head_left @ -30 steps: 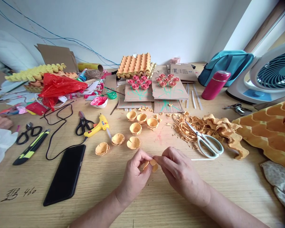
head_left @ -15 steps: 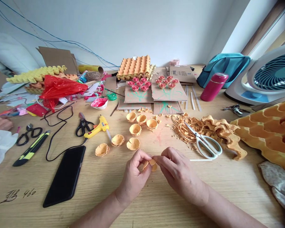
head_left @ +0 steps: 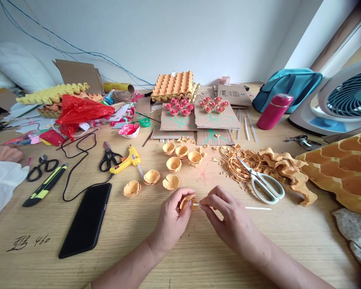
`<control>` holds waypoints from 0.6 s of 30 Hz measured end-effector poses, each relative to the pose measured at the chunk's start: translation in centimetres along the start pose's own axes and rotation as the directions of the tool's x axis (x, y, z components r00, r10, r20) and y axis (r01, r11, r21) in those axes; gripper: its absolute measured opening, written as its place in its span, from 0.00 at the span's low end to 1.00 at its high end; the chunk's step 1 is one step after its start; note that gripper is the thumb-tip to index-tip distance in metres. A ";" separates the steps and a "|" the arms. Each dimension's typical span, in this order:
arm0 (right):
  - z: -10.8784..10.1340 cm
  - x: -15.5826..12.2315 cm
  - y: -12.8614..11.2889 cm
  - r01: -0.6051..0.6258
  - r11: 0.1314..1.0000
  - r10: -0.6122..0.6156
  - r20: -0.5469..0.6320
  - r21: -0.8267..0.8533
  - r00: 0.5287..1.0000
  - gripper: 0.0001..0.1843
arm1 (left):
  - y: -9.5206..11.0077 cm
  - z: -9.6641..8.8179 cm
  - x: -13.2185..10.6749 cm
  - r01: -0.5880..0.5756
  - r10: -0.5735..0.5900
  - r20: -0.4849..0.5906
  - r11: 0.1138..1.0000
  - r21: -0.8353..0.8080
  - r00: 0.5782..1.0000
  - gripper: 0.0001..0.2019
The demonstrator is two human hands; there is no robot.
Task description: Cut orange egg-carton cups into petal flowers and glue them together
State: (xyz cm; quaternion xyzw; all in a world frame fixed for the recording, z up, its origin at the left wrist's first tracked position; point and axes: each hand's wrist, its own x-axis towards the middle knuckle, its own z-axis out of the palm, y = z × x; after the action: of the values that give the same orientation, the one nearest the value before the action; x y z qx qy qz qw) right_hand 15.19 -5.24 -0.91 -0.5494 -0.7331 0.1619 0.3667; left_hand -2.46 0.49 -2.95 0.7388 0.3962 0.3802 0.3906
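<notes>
My left hand [head_left: 172, 214] is closed, pinching an orange egg-carton cup piece [head_left: 185, 200] cut into petals. Close beside it, the fingertips of my right hand [head_left: 225, 212] are pressed together. A small whitish bit [head_left: 195, 204] shows between the cup piece and those fingertips; whether it is held I cannot tell. Several orange petal cups, among them one [head_left: 171, 182] just beyond my left hand, stand on the table. A thin white stick [head_left: 258, 208] lies right of my right hand.
White-handled scissors [head_left: 266, 186] rest by orange carton scraps [head_left: 240, 164]. To the left are a yellow glue gun [head_left: 129, 159], a black phone [head_left: 86, 220], a utility knife [head_left: 45, 186] and black-handled scissors [head_left: 110, 157]. Pink flowers on cardboard [head_left: 180, 122] stand behind.
My right fingertips have drawn slightly away from the cup piece, and a whitish bit now shows there. The cup piece has tilted in my left hand. The view has shifted slightly left.
</notes>
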 end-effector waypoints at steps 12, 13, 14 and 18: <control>0.5 -0.1 0.4 -0.033 0.995 0.036 0.025 -0.099 0.999 0.10 | 0.4 0.5 -0.5 -0.076 0.073 0.065 0.996 0.048 0.995 0.14; 0.5 -0.1 0.4 -0.031 0.994 0.034 0.022 -0.105 0.999 0.10 | 0.4 0.5 -0.5 -0.075 0.072 0.065 0.996 0.050 0.995 0.14; 0.6 -0.1 0.4 -0.028 0.993 0.031 0.020 -0.113 0.999 0.10 | 0.4 0.6 -0.6 -0.072 0.069 0.064 0.996 0.052 0.996 0.14; 0.6 -0.1 0.4 -0.006 0.989 0.007 0.007 -0.145 1.000 0.09 | 0.4 0.7 -0.7 -0.055 0.052 0.060 0.997 0.054 0.997 0.14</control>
State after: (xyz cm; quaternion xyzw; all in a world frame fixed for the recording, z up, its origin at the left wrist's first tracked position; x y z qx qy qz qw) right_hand 15.00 -5.11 -1.61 -0.5766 -0.7425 0.1114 0.3222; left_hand -1.98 -0.45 -3.05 0.7705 0.3752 0.3576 0.3711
